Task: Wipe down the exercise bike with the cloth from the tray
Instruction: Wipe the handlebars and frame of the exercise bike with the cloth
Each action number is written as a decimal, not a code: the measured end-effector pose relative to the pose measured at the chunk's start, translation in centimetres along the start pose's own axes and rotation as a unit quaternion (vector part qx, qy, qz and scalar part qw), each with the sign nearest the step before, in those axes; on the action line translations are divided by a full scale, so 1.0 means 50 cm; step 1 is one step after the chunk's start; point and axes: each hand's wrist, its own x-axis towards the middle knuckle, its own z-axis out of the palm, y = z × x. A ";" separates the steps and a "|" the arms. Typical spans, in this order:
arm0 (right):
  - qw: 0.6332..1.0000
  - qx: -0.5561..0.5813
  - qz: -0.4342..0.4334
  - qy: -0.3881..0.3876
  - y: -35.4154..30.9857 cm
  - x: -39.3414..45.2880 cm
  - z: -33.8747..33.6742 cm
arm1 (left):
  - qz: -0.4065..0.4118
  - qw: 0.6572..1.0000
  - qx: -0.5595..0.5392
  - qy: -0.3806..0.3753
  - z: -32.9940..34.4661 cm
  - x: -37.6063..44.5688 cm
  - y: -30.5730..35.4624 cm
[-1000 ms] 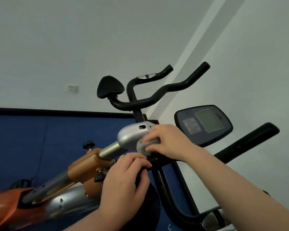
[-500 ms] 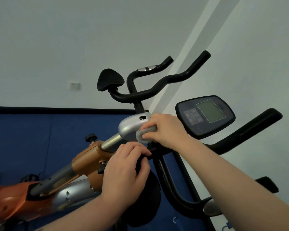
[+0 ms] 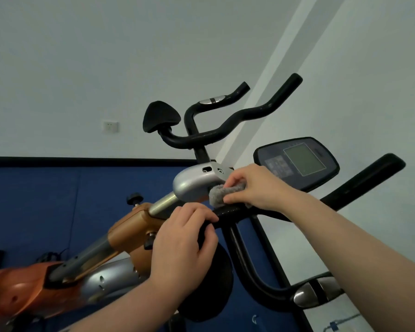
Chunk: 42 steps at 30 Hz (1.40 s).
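At the far left lies the orange body of the exercise bike [image 3: 17, 291], its post rising to the right through an orange clamp [image 3: 132, 226] toward a silver housing [image 3: 194, 185]. The left hand [image 3: 182, 248] comes next, fingers curled shut around the black handlebar [image 3: 228, 212], steadying it. Just right of that, the grey cloth [image 3: 219, 194] sits bunched against the lower edge of the silver housing, touching the bar below. The right hand [image 3: 254, 188] pinches it, fingers closed on the wad. Further right is the console [image 3: 297, 161] with its pale screen.

The cloth looks soft, light and limp — it should fold to any curve, so it is best held as a gathered pad under the fingertips, as here, with loose ends tucked in. The bike itself reads as heavy and rigid; bracing it by the bar seems sound.

Against the frame half a second earlier, the right hand and cloth have slid a little rightward and lower along the housing's underside — more silver now shows — while the left hand's grip looks unchanged.
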 end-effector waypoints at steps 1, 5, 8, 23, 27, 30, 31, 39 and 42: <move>1.000 -0.025 -0.006 -0.006 -0.004 0.003 0.000 | -0.002 1.000 0.001 -0.001 0.000 0.000 -0.001; 0.994 -0.067 -0.004 0.090 -0.042 0.031 0.026 | 0.000 1.000 0.008 0.003 0.003 0.003 -0.004; 0.996 -0.064 -0.005 0.059 -0.040 0.026 0.010 | 0.001 1.000 0.007 0.006 0.002 0.000 -0.003; 0.990 -0.048 -0.010 0.134 0.029 -0.011 -0.046 | -0.017 1.000 0.001 -0.004 -0.001 -0.001 -0.003; 0.992 -0.026 -0.031 0.116 0.010 -0.025 -0.045 | -0.021 1.000 0.004 0.005 0.001 0.000 -0.003; 0.997 -0.057 -0.024 0.039 -0.023 -0.001 0.006 | -0.021 1.000 0.004 0.007 0.002 0.000 -0.003; 0.997 -0.060 -0.020 0.047 -0.029 0.009 0.017 | -0.019 1.000 0.004 0.008 0.003 0.001 -0.003; 0.998 -0.043 0.004 0.047 -0.002 0.009 0.013 | -0.021 1.000 -0.001 0.016 0.006 -0.001 -0.004; 0.996 -0.034 -0.004 0.076 -0.003 0.009 0.027 | -0.019 1.000 0.001 0.018 0.006 0.001 -0.007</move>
